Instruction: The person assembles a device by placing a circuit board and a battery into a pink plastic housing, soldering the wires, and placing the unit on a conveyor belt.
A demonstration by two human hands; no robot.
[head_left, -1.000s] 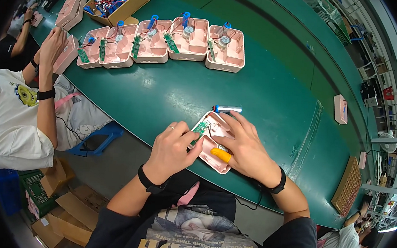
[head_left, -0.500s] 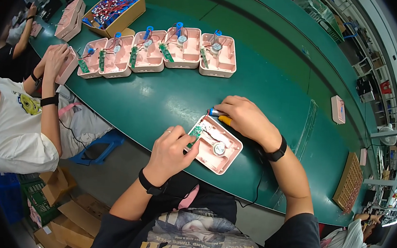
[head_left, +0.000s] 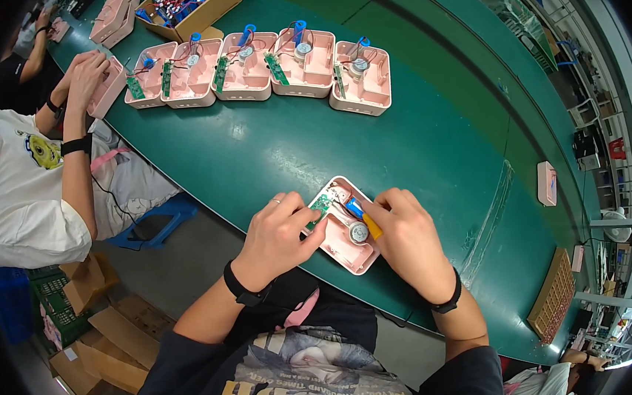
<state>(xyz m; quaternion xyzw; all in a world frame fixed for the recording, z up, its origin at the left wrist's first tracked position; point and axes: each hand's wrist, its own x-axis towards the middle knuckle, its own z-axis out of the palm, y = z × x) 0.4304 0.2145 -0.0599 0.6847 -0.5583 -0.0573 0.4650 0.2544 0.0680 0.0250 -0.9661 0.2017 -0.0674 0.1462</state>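
A pink plastic case [head_left: 337, 253] lies open at the table edge in front of me, tilted. It holds a green circuit board [head_left: 320, 204], a round silver speaker [head_left: 358, 233] and thin wires. My left hand [head_left: 280, 228] is closed at the case's left side, thumb and fingertips pinching the board's edge. Over the right side, my right hand [head_left: 411, 238] is closed around one end of a blue cylindrical battery [head_left: 354, 207], which lies above the case's inside. A yellow-orange piece [head_left: 371, 226] pokes out beneath those fingers; its kind is hidden.
Several pink cases [head_left: 304, 63] with boards, speakers and batteries stand in a row farther back. Behind them is a cardboard box [head_left: 227, 5] of blue batteries. A co-worker [head_left: 35, 183] handles another case at left. A brown divided tray [head_left: 552, 294] lies far right.
My right hand has brought the battery from beyond the case's upper edge down over its inside. My left hand stays at the board. The view has shifted slightly.
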